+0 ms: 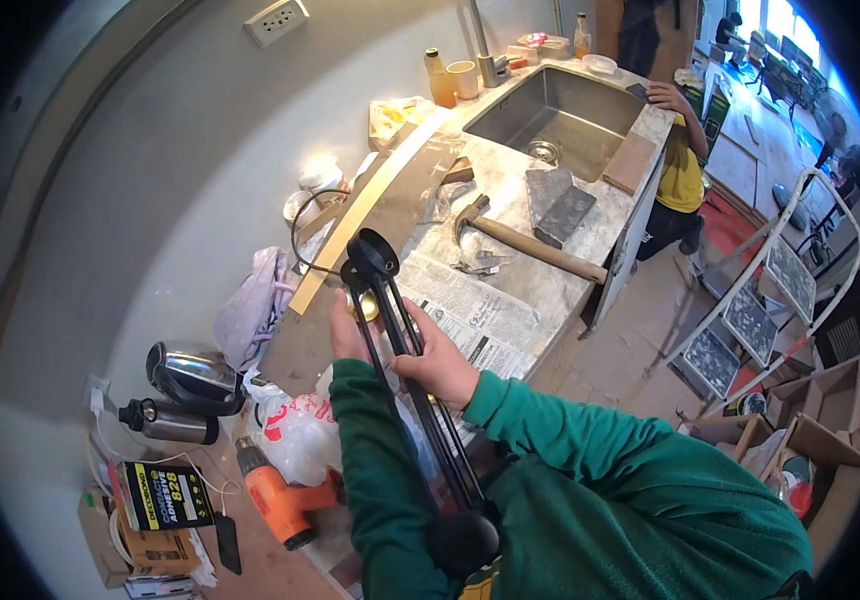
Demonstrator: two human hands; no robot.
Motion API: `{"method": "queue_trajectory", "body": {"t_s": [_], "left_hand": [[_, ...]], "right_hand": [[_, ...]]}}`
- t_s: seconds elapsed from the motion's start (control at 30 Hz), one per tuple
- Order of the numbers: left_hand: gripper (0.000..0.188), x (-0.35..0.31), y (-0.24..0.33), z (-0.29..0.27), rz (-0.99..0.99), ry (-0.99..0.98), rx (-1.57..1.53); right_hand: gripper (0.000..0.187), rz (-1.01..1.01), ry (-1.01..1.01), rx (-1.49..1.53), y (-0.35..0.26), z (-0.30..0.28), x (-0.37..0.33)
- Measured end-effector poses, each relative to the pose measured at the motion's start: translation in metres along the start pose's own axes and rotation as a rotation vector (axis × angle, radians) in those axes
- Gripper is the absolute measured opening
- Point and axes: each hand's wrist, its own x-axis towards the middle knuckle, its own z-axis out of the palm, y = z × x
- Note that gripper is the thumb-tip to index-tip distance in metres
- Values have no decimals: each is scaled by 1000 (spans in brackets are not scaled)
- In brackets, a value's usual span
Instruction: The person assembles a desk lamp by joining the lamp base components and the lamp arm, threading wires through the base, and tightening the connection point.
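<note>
My right hand [440,358] is closed around a long black fixture [428,425] made of several thin parallel rods with rounded cup-like ends. It lies slanted across my body, one cup up over the counter and a black rounded end low by my waist. My left hand [348,332] is at the upper part of the fixture, next to a round brass-coloured piece [365,305]. The rods hide part of its fingers, so its grip is unclear. Below my hands a newspaper [475,315] covers part of the counter. A claw hammer [530,243] and pliers [477,268] rest beyond.
A steel sink [570,115] and dark stone pieces [560,207] are at the far side, where another person's hand [668,97] touches the counter. At left are a heat gun [285,495], plastic bag [295,435] and kettle [190,378]. A stepladder [750,310] stands right.
</note>
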Motion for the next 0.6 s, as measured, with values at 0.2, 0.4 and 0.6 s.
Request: {"method": "queue_trajectory", "body": {"t_s": [0.2,0.4,0.6], "left_hand": [[22,27,-32,-46,-36,-78,555],[27,17,-38,-20,178,138,1210],[29,0,-20,-52,295,12,1078]], "right_hand": [[87,-73,110,-197,16,-4,3],[83,-47,175,-120,19,-31,7],[85,110,212,-7,5,-32,6]]}}
